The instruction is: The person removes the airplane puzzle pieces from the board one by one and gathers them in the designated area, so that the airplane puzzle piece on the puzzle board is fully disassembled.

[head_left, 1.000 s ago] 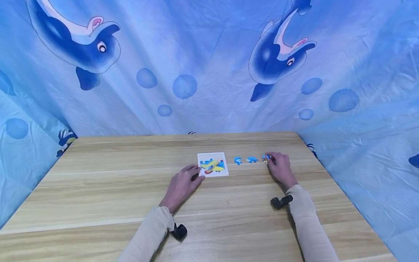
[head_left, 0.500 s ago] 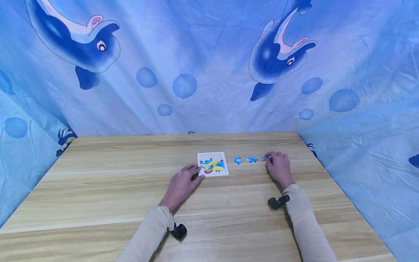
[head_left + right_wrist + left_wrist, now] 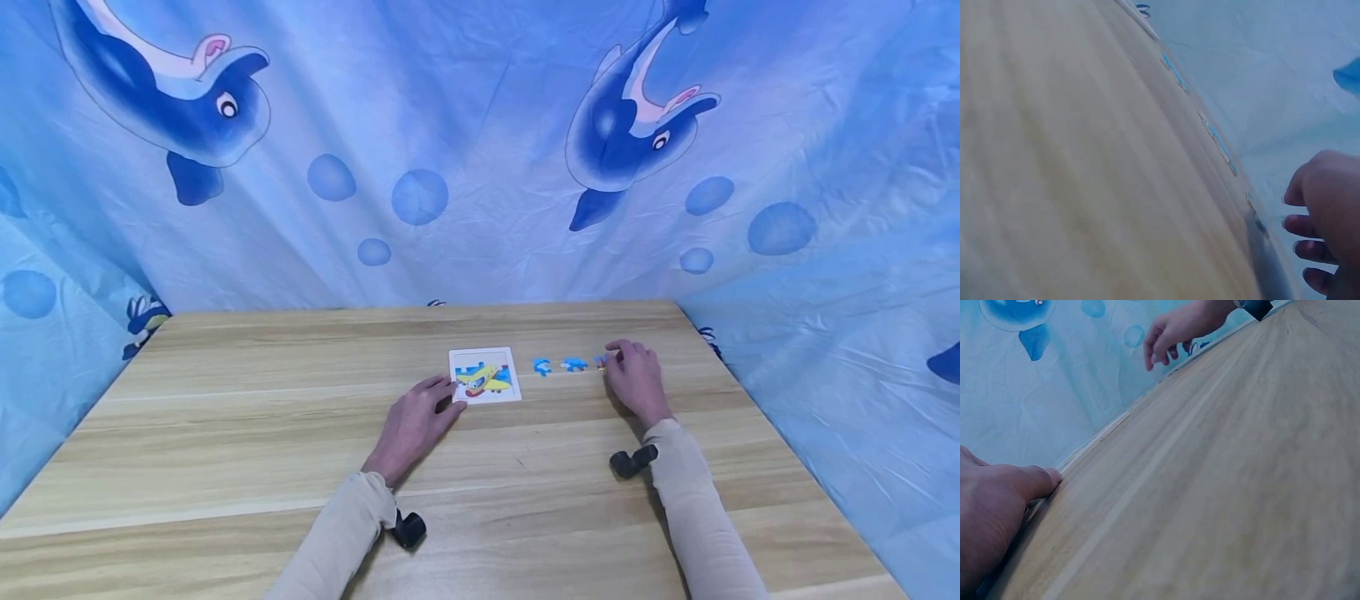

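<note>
A white-framed jigsaw tray (image 3: 491, 400) lies on the table, showing a yellow airplane (image 3: 483, 381); its upper part is bare. My left hand (image 3: 413, 427) rests at the tray's lower left corner, thumb by the bottom edge and fingers by the left edge. To the right, two blue jigsaw pieces (image 3: 542, 367) (image 3: 1218, 144) lie in a row. A third, multicoloured jigsaw piece (image 3: 601, 362) is partly hidden by my right hand (image 3: 636, 382). In the right wrist view that hand (image 3: 1329, 219) hovers apart from the piece, fingers loosely bent and holding nothing.
The wooden table (image 3: 517, 483) reaches back to a blue dolphin-print curtain (image 3: 480, 150), which also hangs at both sides. Each sleeve carries a black wrist camera (image 3: 408, 530) near the cuff.
My right hand has shifted slightly left and away from me over the third jigsaw piece. The left hand stays at the tray. The head view has turned slightly.
</note>
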`<state>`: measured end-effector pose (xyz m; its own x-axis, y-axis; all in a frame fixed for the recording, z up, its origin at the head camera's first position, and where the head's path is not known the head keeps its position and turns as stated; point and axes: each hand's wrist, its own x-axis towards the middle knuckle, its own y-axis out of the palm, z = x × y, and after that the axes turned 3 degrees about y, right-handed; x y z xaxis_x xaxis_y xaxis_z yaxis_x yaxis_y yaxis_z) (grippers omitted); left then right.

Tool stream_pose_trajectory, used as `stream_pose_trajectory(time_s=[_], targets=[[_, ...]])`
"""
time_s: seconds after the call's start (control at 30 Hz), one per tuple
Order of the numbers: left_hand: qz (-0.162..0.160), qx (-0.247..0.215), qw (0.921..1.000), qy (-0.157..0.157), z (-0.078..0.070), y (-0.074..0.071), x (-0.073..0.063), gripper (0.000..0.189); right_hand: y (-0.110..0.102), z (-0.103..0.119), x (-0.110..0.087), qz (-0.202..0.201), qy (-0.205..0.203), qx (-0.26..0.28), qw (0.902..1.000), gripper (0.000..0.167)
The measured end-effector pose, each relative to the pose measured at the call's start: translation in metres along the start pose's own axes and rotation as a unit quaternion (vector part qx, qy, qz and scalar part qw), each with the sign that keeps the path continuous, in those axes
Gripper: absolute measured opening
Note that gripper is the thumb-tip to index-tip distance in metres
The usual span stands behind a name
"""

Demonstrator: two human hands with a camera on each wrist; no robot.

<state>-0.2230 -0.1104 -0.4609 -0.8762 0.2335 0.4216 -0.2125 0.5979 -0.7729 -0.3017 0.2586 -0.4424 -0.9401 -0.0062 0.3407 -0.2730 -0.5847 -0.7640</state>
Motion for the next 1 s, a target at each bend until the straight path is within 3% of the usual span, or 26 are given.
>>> stream_pose_trajectory(time_s=[0.27,0.8,1.0], targets=[[-0.002,0.003,1.0000,0.004,0.001,0.000,-0.001,0.038,0.009,0.037,0.004,0.025,-0.031,0.060,0.9974,0.027],[-0.007,0.003,0.9999,0.010,0.001,0.002,0.001,0.037,0.054,0.101,-0.003,0.091,-0.126,0.076,0.9849,0.023],[-0.005,0.005,1.0000,0.006,0.002,0.000,0.001,0.038,0.067,0.121,-0.005,0.128,-0.125,0.067,0.9816,0.023]])
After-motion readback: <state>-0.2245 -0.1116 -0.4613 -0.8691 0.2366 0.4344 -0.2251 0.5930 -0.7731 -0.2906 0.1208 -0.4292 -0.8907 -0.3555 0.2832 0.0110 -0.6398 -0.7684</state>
